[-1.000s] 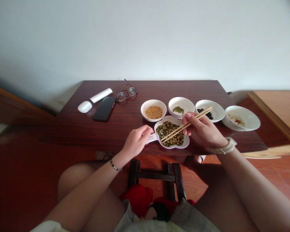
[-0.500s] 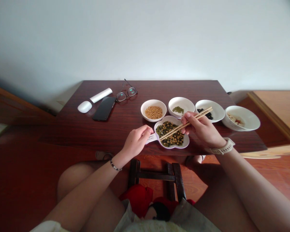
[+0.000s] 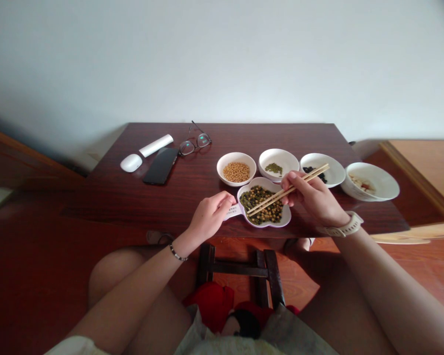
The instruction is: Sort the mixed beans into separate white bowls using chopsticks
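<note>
My left hand (image 3: 211,213) is closed on the short handle of a white, lobed dish (image 3: 286,217) near the table's front edge. Mixed beans (image 3: 264,199), green, black and yellow, lie in it. In my right hand (image 3: 307,195) is a pair of wooden chopsticks (image 3: 274,198), their tips down among the beans at the dish's left side. Behind the dish stand a bowl of yellow soybeans (image 3: 236,172) and a bowl with a few green beans (image 3: 274,169). Further right are a bowl with black beans (image 3: 311,172) and a bowl with pale and reddish pieces (image 3: 362,183).
On the left of the dark wooden table (image 3: 192,182) lie a black phone (image 3: 161,166), eyeglasses (image 3: 195,144), a white mouse (image 3: 130,163) and a white cylindrical case (image 3: 156,145). A wall rises behind. A dark stool frame (image 3: 240,268) shows below the front edge.
My right hand and the chopsticks have shifted slightly right, and the tips sit a little further into the beans. My left hand keeps its hold on the handle.
</note>
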Tool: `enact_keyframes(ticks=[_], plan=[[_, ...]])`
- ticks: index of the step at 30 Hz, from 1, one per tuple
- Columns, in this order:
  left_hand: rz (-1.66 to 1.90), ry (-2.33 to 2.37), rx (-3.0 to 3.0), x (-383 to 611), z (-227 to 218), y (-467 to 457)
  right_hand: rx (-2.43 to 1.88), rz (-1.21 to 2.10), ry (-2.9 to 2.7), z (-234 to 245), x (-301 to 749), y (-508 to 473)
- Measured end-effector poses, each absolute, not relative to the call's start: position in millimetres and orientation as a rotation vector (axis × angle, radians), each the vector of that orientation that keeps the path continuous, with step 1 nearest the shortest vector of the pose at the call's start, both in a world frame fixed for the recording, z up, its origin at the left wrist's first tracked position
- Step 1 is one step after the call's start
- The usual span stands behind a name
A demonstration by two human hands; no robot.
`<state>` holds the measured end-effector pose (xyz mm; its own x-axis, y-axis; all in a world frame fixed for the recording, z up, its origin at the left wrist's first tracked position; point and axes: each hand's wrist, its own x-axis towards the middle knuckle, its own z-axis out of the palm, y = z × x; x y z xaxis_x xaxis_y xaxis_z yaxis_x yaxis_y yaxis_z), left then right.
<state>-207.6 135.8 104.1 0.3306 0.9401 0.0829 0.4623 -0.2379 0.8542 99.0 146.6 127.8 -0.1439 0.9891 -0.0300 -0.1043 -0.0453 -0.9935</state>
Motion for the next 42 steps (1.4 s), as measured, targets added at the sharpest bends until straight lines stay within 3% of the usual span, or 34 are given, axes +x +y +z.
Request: enact_keyframes(ticks=[42], plan=[[0.815, 1.225, 1.838, -206.8, 105.8, 134.8, -0.999, 1.365, -1.131, 118.2, 98.6, 146.6]])
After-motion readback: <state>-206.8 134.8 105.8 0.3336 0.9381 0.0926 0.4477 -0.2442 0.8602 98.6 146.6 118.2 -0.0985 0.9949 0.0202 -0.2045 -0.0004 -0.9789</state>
